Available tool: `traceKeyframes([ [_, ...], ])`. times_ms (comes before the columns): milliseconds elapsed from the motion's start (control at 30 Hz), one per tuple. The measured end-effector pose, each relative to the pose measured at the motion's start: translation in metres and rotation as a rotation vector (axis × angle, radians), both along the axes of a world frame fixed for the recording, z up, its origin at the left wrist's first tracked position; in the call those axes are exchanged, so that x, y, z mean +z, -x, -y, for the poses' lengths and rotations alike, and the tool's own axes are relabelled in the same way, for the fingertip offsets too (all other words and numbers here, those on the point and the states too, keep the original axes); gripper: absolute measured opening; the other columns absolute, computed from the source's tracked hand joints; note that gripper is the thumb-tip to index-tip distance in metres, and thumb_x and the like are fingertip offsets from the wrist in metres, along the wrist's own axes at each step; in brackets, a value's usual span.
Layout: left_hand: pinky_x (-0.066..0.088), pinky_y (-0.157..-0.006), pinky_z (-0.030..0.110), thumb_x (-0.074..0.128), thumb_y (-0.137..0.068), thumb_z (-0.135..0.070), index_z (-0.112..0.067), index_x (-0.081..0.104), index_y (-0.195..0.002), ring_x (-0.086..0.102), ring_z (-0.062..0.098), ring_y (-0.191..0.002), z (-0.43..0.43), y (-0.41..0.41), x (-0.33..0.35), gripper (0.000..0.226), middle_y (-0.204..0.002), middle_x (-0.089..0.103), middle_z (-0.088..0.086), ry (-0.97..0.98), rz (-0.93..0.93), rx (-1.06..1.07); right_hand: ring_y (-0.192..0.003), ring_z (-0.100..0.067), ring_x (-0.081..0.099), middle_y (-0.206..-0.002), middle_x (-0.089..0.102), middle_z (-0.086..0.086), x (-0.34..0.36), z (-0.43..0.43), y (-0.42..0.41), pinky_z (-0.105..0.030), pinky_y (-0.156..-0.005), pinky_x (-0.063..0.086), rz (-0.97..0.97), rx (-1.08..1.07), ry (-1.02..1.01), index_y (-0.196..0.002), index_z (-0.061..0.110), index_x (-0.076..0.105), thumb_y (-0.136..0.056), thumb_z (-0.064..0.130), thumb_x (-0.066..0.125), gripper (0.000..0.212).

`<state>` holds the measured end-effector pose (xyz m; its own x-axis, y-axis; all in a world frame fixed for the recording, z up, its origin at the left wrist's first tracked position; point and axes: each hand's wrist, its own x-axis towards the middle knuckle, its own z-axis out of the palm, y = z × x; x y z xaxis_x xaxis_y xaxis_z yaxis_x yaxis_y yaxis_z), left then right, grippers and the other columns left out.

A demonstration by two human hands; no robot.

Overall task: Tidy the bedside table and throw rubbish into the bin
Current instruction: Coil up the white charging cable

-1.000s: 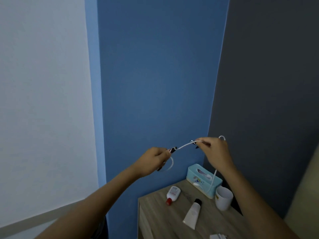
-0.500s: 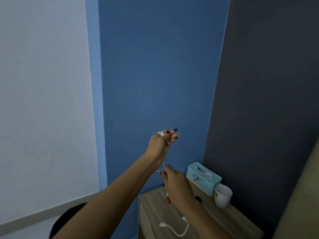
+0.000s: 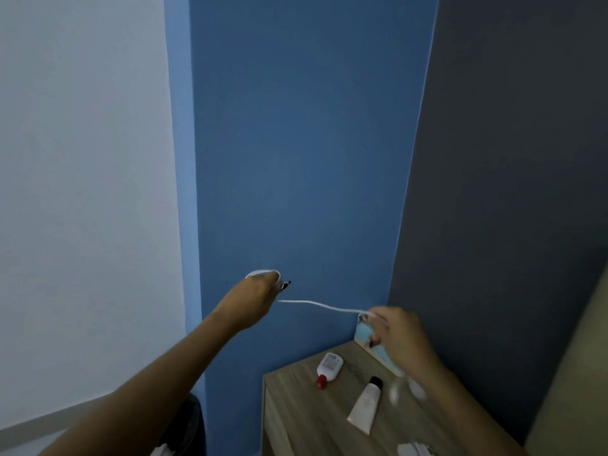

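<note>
Now the left hand [image 3: 255, 296] clutches the coiled cable [image 3: 316, 303]; the right hand [image 3: 399, 334], pinching it, has swung to 3 o'clock, so winding continues.

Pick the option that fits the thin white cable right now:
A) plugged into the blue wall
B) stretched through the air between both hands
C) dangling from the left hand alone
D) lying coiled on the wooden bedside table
B: the thin white cable spans the air from the left hand to the right hand, above the wooden bedside table.
</note>
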<state>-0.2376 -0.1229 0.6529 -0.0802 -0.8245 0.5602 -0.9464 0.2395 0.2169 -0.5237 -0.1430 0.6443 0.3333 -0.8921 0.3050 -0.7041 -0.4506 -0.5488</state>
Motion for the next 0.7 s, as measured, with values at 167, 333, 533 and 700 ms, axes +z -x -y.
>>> traceKeyframes([
  [167,0.032,-0.049,0.018,0.06,-0.079,-0.058,-0.011,0.056,-0.066,0.043,0.005,-0.049,-0.019,0.042,0.008,0.049,-0.055,0.046,-0.006,-0.259,-0.483,-0.181,-0.065,-0.016,0.054,-0.075,0.063,-0.004,0.015,0.021,0.0,-0.037,-0.058,0.048,0.404,0.007,-0.074,-0.087,0.028,0.07,-0.098,0.017,0.046,0.029],
  [333,0.04,-0.052,0.018,0.066,-0.086,-0.027,-0.01,0.062,-0.068,0.052,0.01,-0.05,-0.033,0.076,0.023,0.025,-0.06,0.059,0.006,-0.53,-0.912,-0.514,-0.055,-0.011,0.04,-0.07,0.046,0.0,0.023,0.035,-0.017,-0.023,-0.046,0.031,0.615,-0.032,-0.241,-0.092,0.02,0.073,-0.098,0.024,0.045,0.029],
  [533,0.024,-0.036,0.014,0.046,-0.096,-0.03,-0.016,0.042,-0.054,0.029,0.004,-0.032,-0.04,0.09,0.038,0.044,-0.048,0.038,-0.004,-0.543,-1.49,-0.669,-0.045,-0.009,0.031,-0.06,0.04,-0.001,0.012,0.042,-0.029,-0.024,-0.042,0.025,0.623,-0.043,-0.289,-0.088,0.018,0.071,-0.099,0.025,0.042,0.032],
  [700,0.05,-0.046,0.015,0.037,-0.101,-0.017,-0.011,0.053,-0.079,0.062,0.008,-0.047,-0.018,0.084,0.051,0.028,-0.061,0.066,0.0,-0.274,-2.014,-0.693,-0.052,-0.007,0.045,-0.059,0.048,0.007,-0.023,0.016,-0.061,-0.021,-0.051,0.033,0.244,0.032,-0.188,-0.092,0.018,0.068,-0.1,0.018,0.034,0.035],
])
